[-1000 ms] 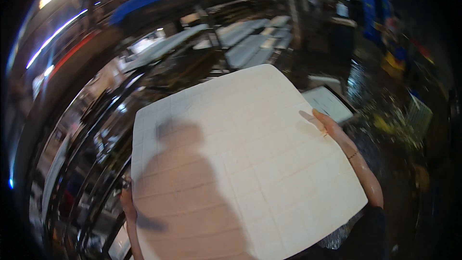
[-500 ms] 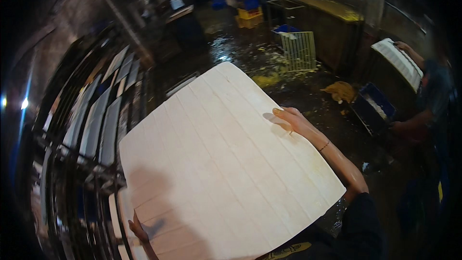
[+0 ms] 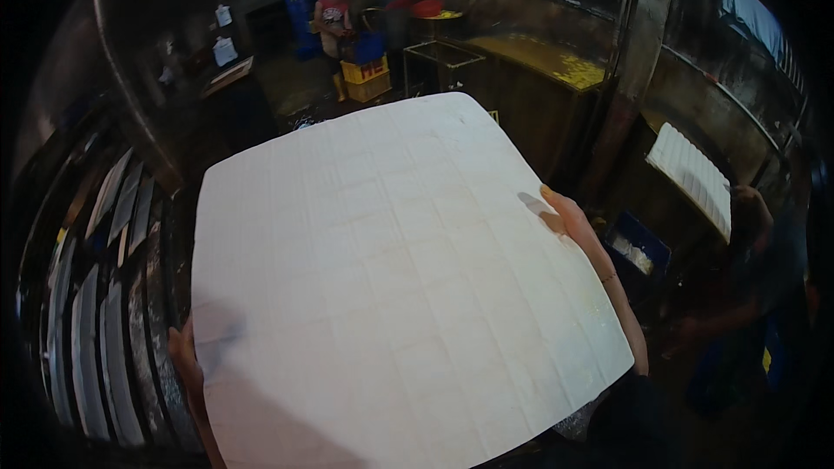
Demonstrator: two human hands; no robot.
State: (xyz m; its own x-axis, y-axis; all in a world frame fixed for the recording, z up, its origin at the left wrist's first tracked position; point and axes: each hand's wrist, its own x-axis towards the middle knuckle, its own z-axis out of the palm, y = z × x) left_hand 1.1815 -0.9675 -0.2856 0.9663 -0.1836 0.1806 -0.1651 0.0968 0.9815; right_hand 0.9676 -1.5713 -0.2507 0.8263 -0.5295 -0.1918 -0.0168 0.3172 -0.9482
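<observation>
A large white square slab [image 3: 408,287] with rounded corners and faint lines across its top fills the middle of the view. Its material I cannot tell for sure. My right hand [image 3: 569,214] grips the right edge, thumb on the top face and the other fingers hidden beneath. At the left edge, my left hand [image 3: 185,358] is closed on the slab, mostly hidden behind it. The slab is held up in front of me, its far edge raised.
A rack with several long grey trays [image 3: 87,339] stands at left. On the right, a co-worker's hand [image 3: 751,208] holds a white ridged panel [image 3: 691,175] near a blue crate [image 3: 638,247]. Farther back are a person [image 3: 333,22], yellow crates [image 3: 367,78] and a long trough [image 3: 530,56].
The slab has risen and turned slightly in my hands, its far edge now higher in view. My view has swung to the right and up. Both hands keep their hold.
</observation>
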